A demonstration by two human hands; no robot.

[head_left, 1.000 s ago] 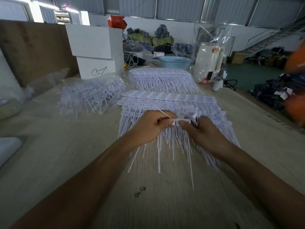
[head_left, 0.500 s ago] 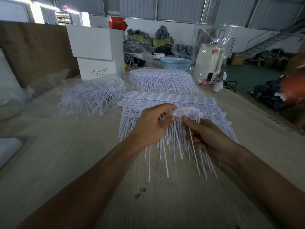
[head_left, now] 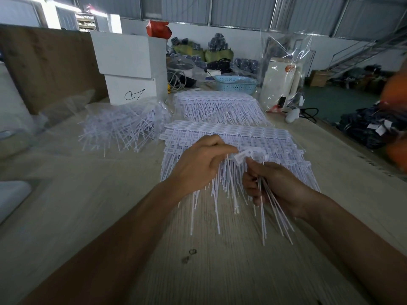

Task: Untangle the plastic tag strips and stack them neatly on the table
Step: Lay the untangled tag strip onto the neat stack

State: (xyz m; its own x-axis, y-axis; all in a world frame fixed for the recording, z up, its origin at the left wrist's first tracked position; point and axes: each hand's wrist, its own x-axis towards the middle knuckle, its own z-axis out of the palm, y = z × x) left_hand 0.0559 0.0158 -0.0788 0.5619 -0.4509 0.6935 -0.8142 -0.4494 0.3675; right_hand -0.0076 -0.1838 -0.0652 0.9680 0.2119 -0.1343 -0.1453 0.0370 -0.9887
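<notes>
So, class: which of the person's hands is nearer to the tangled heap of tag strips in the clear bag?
Left. The left hand sits just right of the tangled heap, while the right hand is farther right, gripping a bundle of strips.

No readable words or numbers anywhere. Only a hand-drawn black scribble, like a loose looped tick, on the front of the lower white box [head_left: 132,91] in the upper left of the frame. A reddish mark on the white appliance [head_left: 279,84] at upper right, too blurred to read. Small white tags on the dark bundles [head_left: 365,128] at far right, also illegible.
</notes>
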